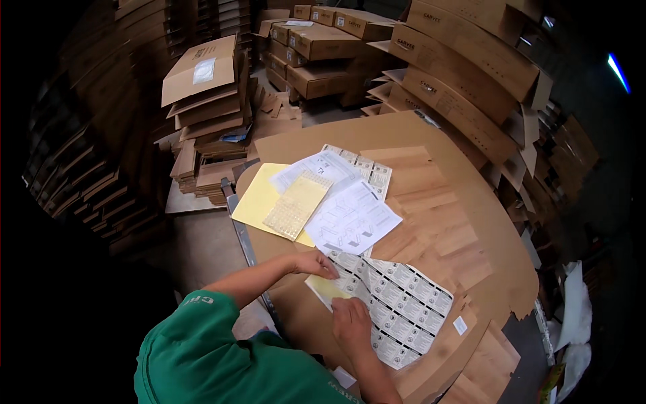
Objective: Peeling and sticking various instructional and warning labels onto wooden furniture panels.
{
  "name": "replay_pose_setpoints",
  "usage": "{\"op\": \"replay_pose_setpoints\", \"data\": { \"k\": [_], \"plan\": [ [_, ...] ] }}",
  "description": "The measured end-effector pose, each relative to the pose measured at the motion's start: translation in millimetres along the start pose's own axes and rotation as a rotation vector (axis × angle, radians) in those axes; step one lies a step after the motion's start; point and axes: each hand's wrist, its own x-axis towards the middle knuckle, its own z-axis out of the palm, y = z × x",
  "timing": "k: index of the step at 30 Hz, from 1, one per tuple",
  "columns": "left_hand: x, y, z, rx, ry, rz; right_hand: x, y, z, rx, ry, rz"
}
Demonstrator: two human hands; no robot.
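A white sheet of printed labels (410,306) in rows lies on the table in front of me, its left end lifted and folded over so a pale yellow side (328,288) shows. My left hand (316,263) pinches the upper left edge of this sheet. At its lower left edge, the closed fingers of my right hand (351,322) grip the sheet; their tips are partly hidden. Beyond my hands lie an instruction leaflet (353,219) with line drawings, a clear bubble-wrap pouch (297,205) and a yellow sheet (259,198). Another label sheet (377,176) is partly under the leaflet.
Cardboard (498,222) and wood-look boards (437,209) cover the table. A small white label (459,325) lies at the right. Stacked cartons rise at the far right (457,94) and back (330,40); flattened cartons (205,74) are piled at left. White plastic wrap (575,310) hangs beside the table.
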Motion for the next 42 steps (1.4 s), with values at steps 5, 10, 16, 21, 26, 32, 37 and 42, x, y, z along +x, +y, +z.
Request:
{"op": "replay_pose_setpoints", "data": {
  "k": [5, 10, 16, 21, 26, 32, 37, 42],
  "plan": [
    [-14.8, -14.4, -23.7, 0.399, 0.042, 0.044, -6.5, -27.0, -56.4, 0.28, 0.139, 0.527],
    [-61.9, 17.1, -50.6, 0.657, 0.089, -0.175, -53.4, 6.4, -86.0, 0.291, 0.299, 0.714],
    [-55.5, 73.8, 28.2, 1.292, 0.497, 0.042, -75.2, 7.0, -115.3, 0.284, 0.233, 0.859],
    [-13.5, 109.2, 160.5, 0.507, -0.06, 0.444, -79.3, 16.1, -120.8, 0.149, 0.06, 0.817],
    [10.9, 147.6, 191.4, 0.606, -0.037, 0.484, -81.0, 13.2, -162.2, 0.188, 0.186, 0.833],
    [31.7, 132.7, 226.4, 0.536, -0.173, 0.358, -118.9, 16.9, -167.8, 0.203, 0.186, 0.944],
    [37.7, 121.0, 240.1, 0.527, -0.143, 0.318, -141.5, 20.2, -165.6, -0.248, 0.35, 0.877],
    [77.7, 118.1, 252.7, 0.033, -0.172, -0.097, -205.4, 63.3, -127.6, 0.568, 0.943, 1.247]
  ]
}}
